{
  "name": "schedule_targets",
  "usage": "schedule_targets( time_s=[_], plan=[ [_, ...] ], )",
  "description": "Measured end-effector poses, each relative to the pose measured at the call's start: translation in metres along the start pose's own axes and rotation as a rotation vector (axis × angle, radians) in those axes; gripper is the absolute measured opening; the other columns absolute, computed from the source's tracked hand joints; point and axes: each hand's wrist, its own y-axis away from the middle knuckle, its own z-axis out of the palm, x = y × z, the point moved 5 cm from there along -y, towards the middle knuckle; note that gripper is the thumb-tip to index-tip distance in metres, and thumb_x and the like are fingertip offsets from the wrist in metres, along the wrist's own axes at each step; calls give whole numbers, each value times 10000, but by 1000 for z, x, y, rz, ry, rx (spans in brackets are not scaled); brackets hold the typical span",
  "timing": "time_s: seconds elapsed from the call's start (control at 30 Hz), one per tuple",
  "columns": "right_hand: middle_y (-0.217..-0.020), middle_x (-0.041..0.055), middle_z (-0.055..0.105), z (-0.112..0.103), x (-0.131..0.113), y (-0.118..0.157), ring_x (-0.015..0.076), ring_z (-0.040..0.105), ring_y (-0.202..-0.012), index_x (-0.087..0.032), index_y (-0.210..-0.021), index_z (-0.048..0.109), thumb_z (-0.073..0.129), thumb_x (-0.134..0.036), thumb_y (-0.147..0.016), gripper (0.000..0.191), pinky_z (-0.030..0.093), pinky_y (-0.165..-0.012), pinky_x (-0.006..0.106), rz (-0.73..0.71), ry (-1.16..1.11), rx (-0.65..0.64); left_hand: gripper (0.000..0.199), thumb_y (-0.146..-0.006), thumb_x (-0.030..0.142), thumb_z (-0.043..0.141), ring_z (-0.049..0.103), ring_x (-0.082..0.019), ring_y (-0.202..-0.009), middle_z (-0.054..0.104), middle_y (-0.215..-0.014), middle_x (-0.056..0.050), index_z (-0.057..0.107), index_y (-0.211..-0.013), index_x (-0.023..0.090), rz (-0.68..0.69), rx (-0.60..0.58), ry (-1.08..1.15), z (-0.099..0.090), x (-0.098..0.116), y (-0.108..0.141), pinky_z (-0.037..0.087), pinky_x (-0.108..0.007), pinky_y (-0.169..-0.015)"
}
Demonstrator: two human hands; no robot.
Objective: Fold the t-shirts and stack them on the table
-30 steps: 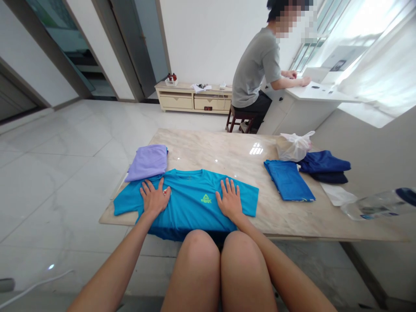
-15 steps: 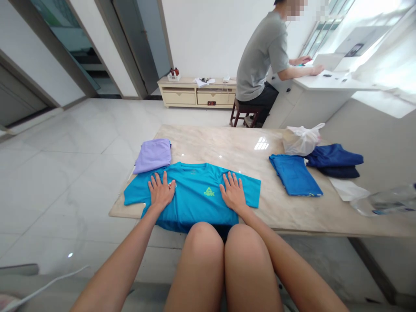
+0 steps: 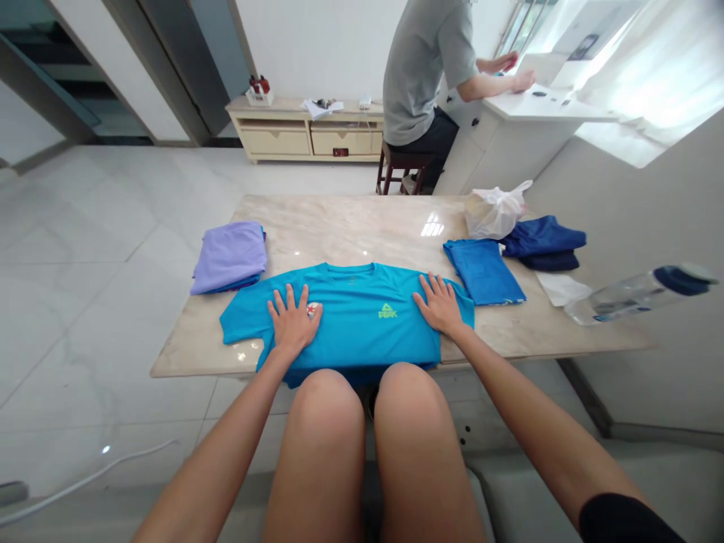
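Note:
A turquoise T-shirt lies face up across the near side of the marble-look table, its lower part hanging over the edge by the knees. My left hand rests flat on the chest beside a small red and white badge, fingers spread. Spread flat as well, my right hand presses near the shoulder on the right, beyond the green logo. The right sleeve end reaches a folded blue garment. A folded lilac garment sits on top of blue cloth at the table's left.
At the right are a white plastic bag, dark blue clothes, a paper and a clear bottle. Beyond the table, a person sits on a stool at a white desk. A low cabinet stands by the wall.
The shirt has shifted right relative to the lilac pile and now lies smoother, its right sleeve near the blue garment. Both hands moved right with it. The camera view has shifted.

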Motion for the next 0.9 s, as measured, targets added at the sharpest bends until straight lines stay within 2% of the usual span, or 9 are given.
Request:
schedule_targets(
  time_s=[0.13,0.23,0.3,0.4,0.53,0.63,0.7,0.8,0.9],
  plan=[
    [-1873,113,253,1,6,-33,352,232,-1733,-192,-1804,309,261,-594,-1161,760,228,-1394,592,27,-34,1,778,-1106,574,411,147,-488,-1736,224,-1870,-205,380,-1775,177,6,14,17,5,10,-31,147,-734,-1370],
    [-1872,130,240,2,12,-58,371,218,-1736,-169,-1794,330,288,-569,-1158,753,201,-1395,614,44,-88,-8,802,-1117,550,340,161,-461,-1740,257,-1859,-215,348,-1773,88,6,7,64,8,12,-53,128,-697,-1391],
    [-1867,136,255,3,16,-65,361,224,-1737,-158,-1785,350,306,-522,-1156,728,209,-1394,608,23,-122,-23,819,-1121,534,302,175,-432,-1743,272,-1852,-221,311,-1772,37,18,12,100,9,10,-60,125,-662,-1405],
    [-1855,133,292,1,19,-50,316,252,-1733,-149,-1779,362,305,-452,-1155,695,242,-1394,553,-41,-148,-30,809,-1119,520,288,203,-396,-1743,278,-1852,-211,323,-1767,39,62,28,123,7,-1,-55,127,-634,-1413],
    [-1867,111,270,-1,15,4,293,218,-1741,-164,-1775,372,291,-449,-1161,682,206,-1401,535,-65,-123,-8,784,-1111,522,289,216,-429,-1734,296,-1847,-206,412,-1742,74,39,39,104,0,-26,-26,137,-677,-1398],
    [-1843,140,334,-4,10,32,303,284,-1704,-144,-1740,429,324,-452,-1156,668,236,-1383,516,-77,-162,34,792,-1108,533,285,221,-455,-1727,297,-1843,-223,424,-1739,74,17,31,89,-6,-39,-2,145,-688,-1391],
    [-1769,209,439,-10,15,37,330,375,-1628,-80,-1680,491,366,-415,-1139,648,289,-1348,502,-14,-199,96,791,-1106,529,289,222,-468,-1724,293,-1840,-238,431,-1736,72,-12,31,81,-10,-45,9,153,-695,-1385],
    [-1617,298,542,-18,30,34,390,458,-1482,7,-1560,565,449,-375,-1096,612,351,-1279,528,197,-243,176,775,-1102,516,307,224,-478,-1721,304,-1833,-248,451,-1727,81,-56,44,78,-15,-49,18,170,-705,-1377],
    [-1536,319,562,-22,40,29,429,481,-1390,-17,-1437,647,531,-415,-1065,557,386,-1212,576,363,-295,203,763,-1102,504,314,228,-480,-1720,310,-1831,-248,463,-1722,86,-65,46,73,-16,-49,19,177,-702,-1375]
  ],
)
